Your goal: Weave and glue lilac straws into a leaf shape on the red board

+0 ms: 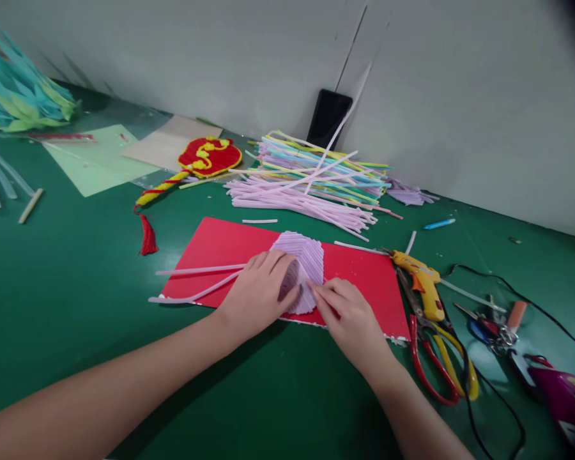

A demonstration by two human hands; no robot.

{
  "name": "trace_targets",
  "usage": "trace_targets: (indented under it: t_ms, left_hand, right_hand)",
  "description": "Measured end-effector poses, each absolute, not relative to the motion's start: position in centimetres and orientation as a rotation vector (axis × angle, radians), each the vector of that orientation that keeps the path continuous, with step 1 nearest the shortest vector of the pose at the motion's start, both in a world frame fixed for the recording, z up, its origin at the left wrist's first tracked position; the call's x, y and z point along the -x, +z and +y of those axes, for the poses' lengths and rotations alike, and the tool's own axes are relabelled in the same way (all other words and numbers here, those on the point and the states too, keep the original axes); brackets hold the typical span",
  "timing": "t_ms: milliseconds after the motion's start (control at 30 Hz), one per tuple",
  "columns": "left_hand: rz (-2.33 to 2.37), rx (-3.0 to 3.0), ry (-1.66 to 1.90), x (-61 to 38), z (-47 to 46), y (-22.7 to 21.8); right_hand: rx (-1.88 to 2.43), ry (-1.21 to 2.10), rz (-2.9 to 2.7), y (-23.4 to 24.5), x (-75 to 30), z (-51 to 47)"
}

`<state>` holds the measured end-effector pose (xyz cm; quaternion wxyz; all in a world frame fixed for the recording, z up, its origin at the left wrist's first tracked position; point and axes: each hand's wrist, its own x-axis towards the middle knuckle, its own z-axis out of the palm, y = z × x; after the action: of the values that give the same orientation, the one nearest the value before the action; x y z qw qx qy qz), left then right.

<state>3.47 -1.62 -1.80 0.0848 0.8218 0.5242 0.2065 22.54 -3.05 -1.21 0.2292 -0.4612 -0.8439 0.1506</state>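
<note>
A rounded panel of lilac pipe cleaners [311, 259], set side by side in slanting rows, lies on a red board [364, 275]. My left hand [263, 281] is curved over the panel's left part, fingers on top and thumb near the front, holding it down. Two long lilac pipe cleaners [201, 269] stick out leftward from under that hand. At the panel's right side, my right hand [342, 310] pinches what looks like the end of a lilac pipe cleaner; the fingers mostly hide it. The panel's middle is partly covered by my left hand.
Behind the board lies a pile of coloured pipe cleaners [311, 182] before a leaning phone [328, 115]. A red and yellow fan [211, 156] rests at back left. Right of the board are a yellow glue gun [426, 287], pliers [434, 358], a black cord [503, 278] and keys [503, 335].
</note>
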Motion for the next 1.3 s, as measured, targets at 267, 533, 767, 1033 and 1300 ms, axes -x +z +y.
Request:
trace_targets:
  t_ms: [267,533,767,1033,1300]
  left_hand:
    - [1.545,-2.451,0.617,-3.4,-1.3,-1.8]
    - [1.528,-2.487,0.571,-3.4,-1.2,-1.6]
    - [1.524,-2.488,0.569,-3.3,-1.2,-1.5]
    - [1.526,-2.447,0.598,-3.2,-1.1,-1.6]
    - [1.589,-2.564,0.594,-3.8,-2.4,-1.8]
  right_hand:
    - [1.275,0.427,-2.331,-1.1,-22.6,-3.0]
    - [1.273,0.406,-2.33,-1.2,-22.5,-3.0]
    - [1.276,0.428,-2.327,-1.2,-22.7,-3.1]
    - [1.27,0.444,-2.31,-1.3,-22.7,-3.1]
    - [1.27,0.438,-2.323,-1.3,-22.7,-3.0]
